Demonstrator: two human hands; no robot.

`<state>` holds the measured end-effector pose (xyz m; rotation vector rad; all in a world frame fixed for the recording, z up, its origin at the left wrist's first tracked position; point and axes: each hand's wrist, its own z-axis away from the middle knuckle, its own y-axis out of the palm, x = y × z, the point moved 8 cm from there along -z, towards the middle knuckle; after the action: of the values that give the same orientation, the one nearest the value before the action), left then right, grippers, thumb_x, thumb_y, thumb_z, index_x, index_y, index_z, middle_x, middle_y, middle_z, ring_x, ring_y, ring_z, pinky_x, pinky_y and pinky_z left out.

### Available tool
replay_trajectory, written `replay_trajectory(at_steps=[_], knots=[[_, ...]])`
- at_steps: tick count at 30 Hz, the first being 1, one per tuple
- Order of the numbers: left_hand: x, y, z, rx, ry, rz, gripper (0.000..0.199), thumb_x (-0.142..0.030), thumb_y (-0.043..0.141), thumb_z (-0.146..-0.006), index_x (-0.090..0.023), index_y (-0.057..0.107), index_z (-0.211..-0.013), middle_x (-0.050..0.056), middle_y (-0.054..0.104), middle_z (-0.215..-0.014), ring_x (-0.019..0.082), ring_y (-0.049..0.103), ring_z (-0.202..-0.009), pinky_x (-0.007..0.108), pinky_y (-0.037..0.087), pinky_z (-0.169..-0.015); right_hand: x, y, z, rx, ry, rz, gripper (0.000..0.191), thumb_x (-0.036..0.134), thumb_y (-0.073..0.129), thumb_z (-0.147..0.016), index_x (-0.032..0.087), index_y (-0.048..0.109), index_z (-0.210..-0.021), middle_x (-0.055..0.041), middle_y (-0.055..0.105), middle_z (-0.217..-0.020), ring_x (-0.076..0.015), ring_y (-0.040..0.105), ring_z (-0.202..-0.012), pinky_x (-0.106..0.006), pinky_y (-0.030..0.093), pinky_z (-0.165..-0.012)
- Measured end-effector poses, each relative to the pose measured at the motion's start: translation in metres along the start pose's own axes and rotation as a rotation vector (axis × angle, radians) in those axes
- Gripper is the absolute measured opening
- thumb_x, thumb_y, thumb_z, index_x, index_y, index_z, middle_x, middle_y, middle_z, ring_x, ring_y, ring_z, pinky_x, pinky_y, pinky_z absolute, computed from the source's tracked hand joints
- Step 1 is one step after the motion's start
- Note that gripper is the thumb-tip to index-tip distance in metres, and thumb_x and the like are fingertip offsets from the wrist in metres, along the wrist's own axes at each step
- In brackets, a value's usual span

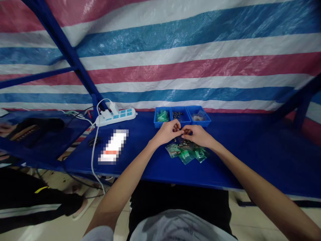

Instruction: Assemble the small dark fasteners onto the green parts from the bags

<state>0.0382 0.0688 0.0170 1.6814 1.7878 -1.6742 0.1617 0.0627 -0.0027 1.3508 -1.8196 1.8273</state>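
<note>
My left hand (168,131) and my right hand (195,134) meet above the blue table, fingertips pinched close together. Whatever is between them is too small to make out. Just below lie several small clear bags with green contents (187,156), spread in a fan. Small dark and metallic pieces (185,144) lie between these bags and my hands. Behind my fingers stand three joined blue bins: the left bin holds green packets (162,116), the middle one small dark parts (177,114), the right one clear plastic bags (198,116).
A white power strip (116,116) with plugs sits at the back left, its white cable (93,150) hanging over the table (250,150) edge. A blurred-out white rectangle (114,145) lies nearer. Another person's leg (37,204) shows at lower left. Blue frame posts (75,60) and striped sheeting stand behind.
</note>
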Motion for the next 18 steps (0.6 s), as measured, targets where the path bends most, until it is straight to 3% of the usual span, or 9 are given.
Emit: replay_trajectory(at_steps=[4,10,15,18], knots=[[0.008,0.0,-0.003,-0.107,-0.065,0.218,0.028,-0.039,0.071,-0.084,-0.017,0.053,-0.083,-0.001,0.06,-0.073,0.011,0.059,-0.065,0.024,0.045,-0.061,0.003,-0.005,0.0,-0.165,-0.016,-0.077,0.011,0.031,0.067,-0.082,0.02,0.066,-0.085,-0.0024,0.072,-0.081,-0.0202,0.066,-0.075,-0.031,0.048,-0.069],[0.013,0.004,-0.007,-0.135,-0.1,0.373,0.029,-0.041,0.069,-0.086,-0.017,0.054,-0.079,-0.002,0.059,-0.067,0.01,0.056,-0.061,0.023,0.044,-0.057,0.006,-0.01,0.003,-0.3,-0.032,-0.223,0.013,0.032,0.068,-0.082,0.02,0.063,-0.085,-0.0034,0.072,-0.081,-0.0209,0.068,-0.077,-0.033,0.049,-0.069],[-0.001,-0.005,-0.006,-0.146,-0.001,0.153,0.008,-0.023,0.057,-0.093,-0.017,0.062,-0.089,0.002,0.067,-0.08,0.013,0.064,-0.073,0.026,0.05,-0.068,-0.001,-0.014,0.002,-0.327,-0.02,-0.197,0.014,0.034,0.067,-0.083,0.02,0.064,-0.083,-0.0042,0.072,-0.08,-0.0215,0.067,-0.076,-0.035,0.05,-0.072],[-0.013,-0.008,-0.003,-0.146,0.109,-0.079,0.014,-0.012,0.056,-0.09,-0.018,0.064,-0.1,0.003,0.067,-0.094,0.013,0.064,-0.08,0.026,0.05,-0.073,-0.007,-0.015,0.001,-0.331,-0.01,-0.206,0.013,0.034,0.066,-0.083,0.02,0.065,-0.084,-0.004,0.071,-0.078,-0.0215,0.067,-0.074,-0.036,0.051,-0.074]])
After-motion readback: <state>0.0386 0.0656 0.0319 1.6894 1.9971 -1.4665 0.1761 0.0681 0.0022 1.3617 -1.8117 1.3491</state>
